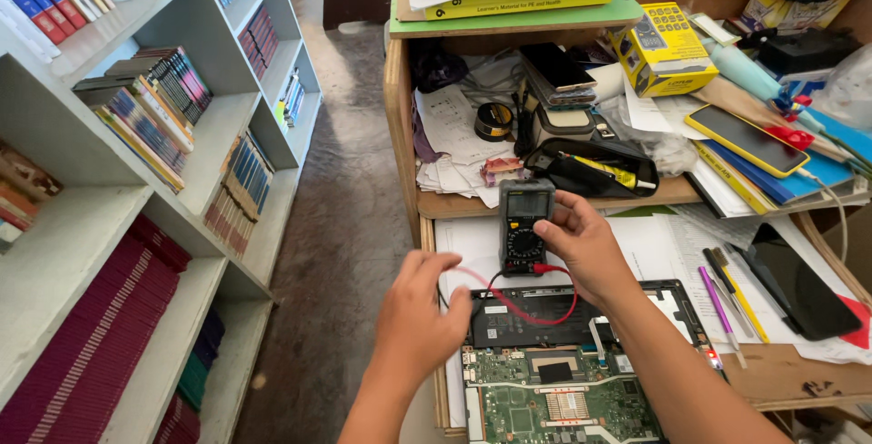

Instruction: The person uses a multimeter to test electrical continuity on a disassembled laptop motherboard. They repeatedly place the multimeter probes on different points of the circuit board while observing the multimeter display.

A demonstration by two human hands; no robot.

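My right hand (583, 244) grips a dark grey multimeter (524, 224) by its right side, holding it above the papers on the desk. A red test lead (527, 310) loops from the meter's bottom edge down over an opened laptop, whose black battery (518, 317) and green circuit board (554, 403) are exposed. My left hand (420, 312) hovers at the laptop's left edge with its fingers curled around the red lead's other end. A black lead runs beside the red one.
The desk shelf behind holds a black pouch (595, 167), a roll of black tape (493, 121), stacked phones (556, 72), a yellow box (663, 47) and a yellow-cased phone (745, 140). Pens (722, 303) and a dark tablet (799, 281) lie right. Bookshelves (136, 181) line the left.
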